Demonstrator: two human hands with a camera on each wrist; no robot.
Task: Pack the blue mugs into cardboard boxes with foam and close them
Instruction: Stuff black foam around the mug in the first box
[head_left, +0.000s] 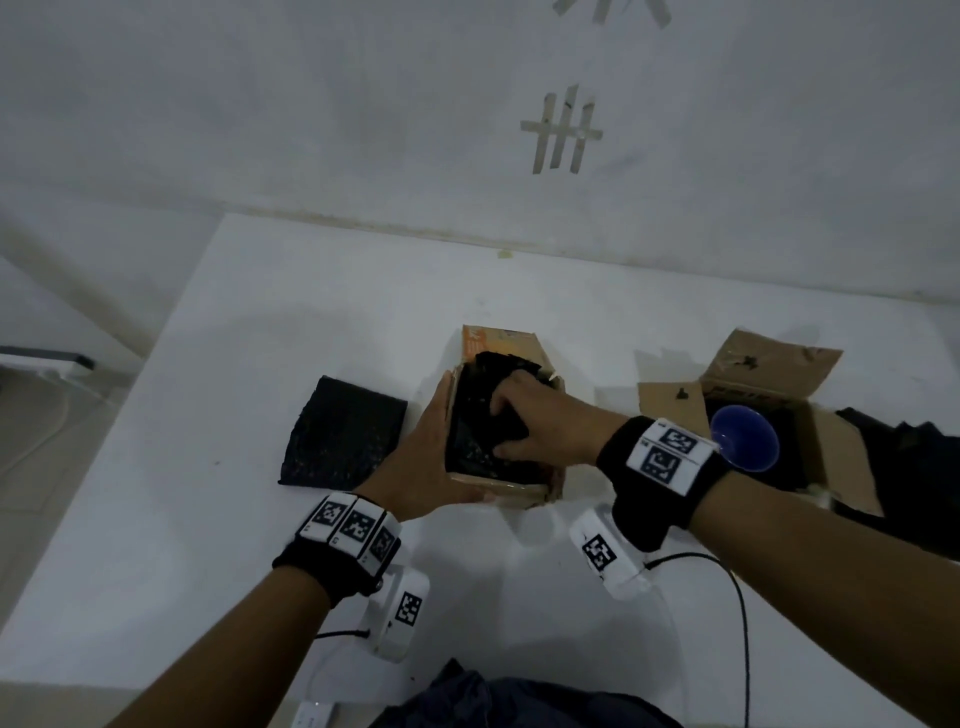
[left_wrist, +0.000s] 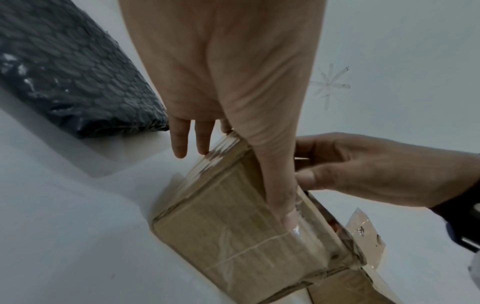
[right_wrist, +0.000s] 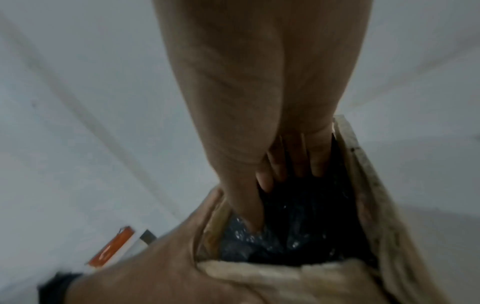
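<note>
Left grip (head_left: 423, 457) flat against box (head_left: 524, 491), right grip (head_left: 540, 415) clutching foam (head_left: 470, 415), two boxes, one mug (head_left: 745, 439)

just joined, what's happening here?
A person is packing at a white table. The right hand is pushing black foam down into the middle box, while the left hand lies flat against that box's left side, steadying it. A spare foam sheet lies on the table left of it. The right box stands open with a blue mug inside on dark padding. Neither box is closed yet.
</note>
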